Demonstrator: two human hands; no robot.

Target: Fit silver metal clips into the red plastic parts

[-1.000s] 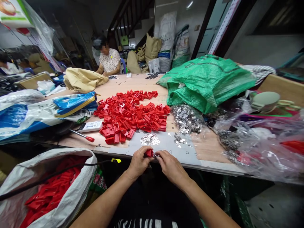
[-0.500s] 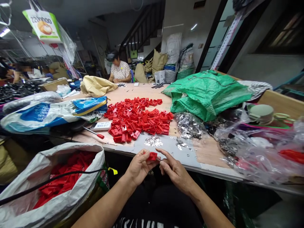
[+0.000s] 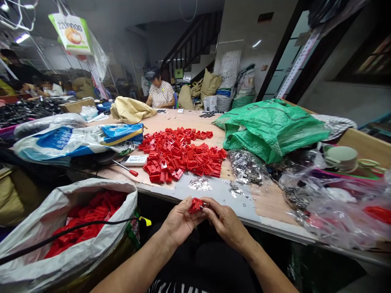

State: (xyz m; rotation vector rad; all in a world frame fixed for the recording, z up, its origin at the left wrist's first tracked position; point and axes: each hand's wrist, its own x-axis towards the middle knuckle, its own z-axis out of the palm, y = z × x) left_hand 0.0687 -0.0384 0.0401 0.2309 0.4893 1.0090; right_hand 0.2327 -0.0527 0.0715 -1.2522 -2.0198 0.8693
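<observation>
Between thumb and fingers, my left hand (image 3: 180,221) holds a red plastic part (image 3: 196,204) just in front of the table edge. My right hand (image 3: 224,221) is closed in a pinch at the right side of that part, on a small shiny metal piece (image 3: 201,207). Beyond the hands, small flat silver pieces (image 3: 200,184) lie on a grey sheet (image 3: 183,191). Behind them spreads a large heap of red parts (image 3: 180,152).
An open white sack (image 3: 122,203) of red parts stands at the left. A red-tipped screwdriver (image 3: 125,167) lies near a white box (image 3: 134,160). At the right are a green bag (image 3: 271,126) and clear bags of metal pieces (image 3: 249,167). A person (image 3: 161,92) sits across the table.
My right hand's fingers have closed in against the red part, which has turned in my left hand. The whole view has shifted slightly.
</observation>
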